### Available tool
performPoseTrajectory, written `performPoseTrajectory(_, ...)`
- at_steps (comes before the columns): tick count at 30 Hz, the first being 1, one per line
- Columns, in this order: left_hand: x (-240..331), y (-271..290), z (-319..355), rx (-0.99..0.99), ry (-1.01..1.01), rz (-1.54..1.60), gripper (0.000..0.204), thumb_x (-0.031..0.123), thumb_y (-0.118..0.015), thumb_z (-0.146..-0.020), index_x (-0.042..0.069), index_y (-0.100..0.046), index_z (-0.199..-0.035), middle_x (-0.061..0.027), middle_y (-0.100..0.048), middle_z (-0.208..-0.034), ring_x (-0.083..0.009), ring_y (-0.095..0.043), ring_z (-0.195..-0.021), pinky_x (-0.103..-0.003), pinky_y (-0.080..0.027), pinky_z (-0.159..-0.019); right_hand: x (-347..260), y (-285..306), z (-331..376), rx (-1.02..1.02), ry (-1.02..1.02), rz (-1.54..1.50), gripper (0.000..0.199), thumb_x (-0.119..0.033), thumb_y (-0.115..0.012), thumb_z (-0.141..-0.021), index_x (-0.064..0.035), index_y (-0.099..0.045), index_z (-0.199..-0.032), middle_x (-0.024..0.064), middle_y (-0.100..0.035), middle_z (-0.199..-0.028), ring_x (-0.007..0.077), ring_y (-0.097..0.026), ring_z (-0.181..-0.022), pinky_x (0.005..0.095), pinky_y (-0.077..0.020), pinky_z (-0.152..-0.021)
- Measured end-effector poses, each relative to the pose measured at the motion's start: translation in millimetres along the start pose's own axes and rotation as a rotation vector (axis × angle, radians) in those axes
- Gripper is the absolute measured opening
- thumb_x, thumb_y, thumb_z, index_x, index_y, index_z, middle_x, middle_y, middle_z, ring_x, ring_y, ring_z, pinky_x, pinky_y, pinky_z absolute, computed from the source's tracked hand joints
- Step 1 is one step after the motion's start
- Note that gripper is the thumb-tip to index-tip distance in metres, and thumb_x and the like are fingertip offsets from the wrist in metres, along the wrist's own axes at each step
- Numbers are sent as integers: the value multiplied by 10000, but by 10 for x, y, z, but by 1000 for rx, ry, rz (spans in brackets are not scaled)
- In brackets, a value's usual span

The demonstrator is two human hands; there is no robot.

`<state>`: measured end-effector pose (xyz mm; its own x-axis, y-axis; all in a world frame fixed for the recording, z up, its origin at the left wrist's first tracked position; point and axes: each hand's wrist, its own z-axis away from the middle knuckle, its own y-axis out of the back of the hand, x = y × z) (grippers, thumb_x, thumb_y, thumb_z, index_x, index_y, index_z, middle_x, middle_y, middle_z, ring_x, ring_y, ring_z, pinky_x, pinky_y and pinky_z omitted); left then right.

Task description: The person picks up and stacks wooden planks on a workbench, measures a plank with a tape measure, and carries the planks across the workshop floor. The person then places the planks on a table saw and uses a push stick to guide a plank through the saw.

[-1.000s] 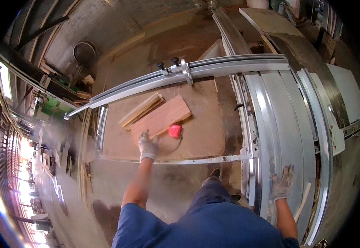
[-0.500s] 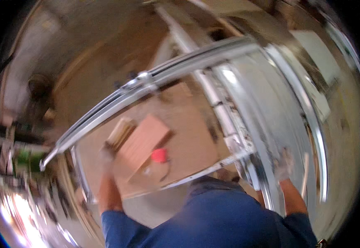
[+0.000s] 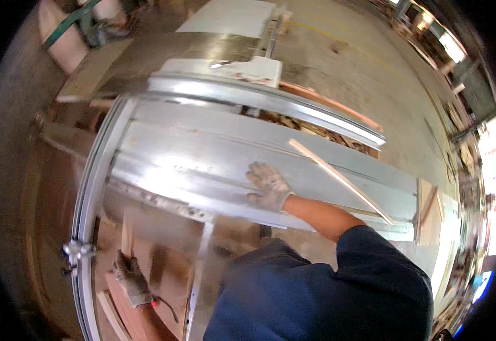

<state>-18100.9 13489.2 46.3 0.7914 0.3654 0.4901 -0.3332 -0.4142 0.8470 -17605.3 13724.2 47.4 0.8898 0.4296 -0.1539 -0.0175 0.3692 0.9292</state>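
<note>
My left hand (image 3: 131, 279), in a grey work glove, is closed on the lower end of a short light wood strip (image 3: 127, 232). Its fingers are partly blurred. Under and beside it lies a reddish-brown board (image 3: 124, 304), with a pale wood piece (image 3: 111, 315) along its left side. Something small and red (image 3: 156, 302) shows by my left wrist. My right hand (image 3: 271, 186), also gloved, lies with spread fingers on the long metal machine table (image 3: 202, 150) and holds nothing.
A metal fence rail (image 3: 91, 176) with a clamp-like stop (image 3: 78, 251) runs along the left. A long thin wood strip (image 3: 342, 181) lies across the table, right of my right hand. Beyond the table is another metal rail (image 3: 271, 105). Wood pieces (image 3: 429, 213) rest at the right end.
The view has swung to the right, bringing more of the metal table into sight. My left hand now has a light wood strip in it; my right hand lies flat on the table.
</note>
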Motion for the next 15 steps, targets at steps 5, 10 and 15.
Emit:
performPoseTrajectory(5,1248,-752,-155,-149,-129,194,402,84,-734,-979,-4,-638,-1359,-201,-678,-1143,-377,-711,-1041,-458,-580,-878,295,-327,-50,98,100,5,815,-624,-400,-1083,-67,-322,-1673,165,-216,-1771,298,-128,-1659,428,-86,-1358)
performPoseTrajectory(10,1728,-1166,-150,-248,-229,124,407,91,-733,-980,3,-625,-1363,-195,-646,-1195,-373,-674,-1067,-454,-567,-911,493,-557,-49,232,143,-107,845,-653,-479,-1035,-35,-437,-1610,178,-347,-1710,331,-231,-1616,466,-136,-1338)
performPoseTrajectory(15,1868,-1232,-151,-244,-234,107,444,80,-759,-954,-2,-620,-1367,-193,-641,-1190,-370,-670,-1055,-452,-563,-921,510,-570,-61,229,162,-167,873,-649,-532,-1004,-21,-437,-1602,192,-330,-1717,337,-201,-1626,472,-122,-1338)
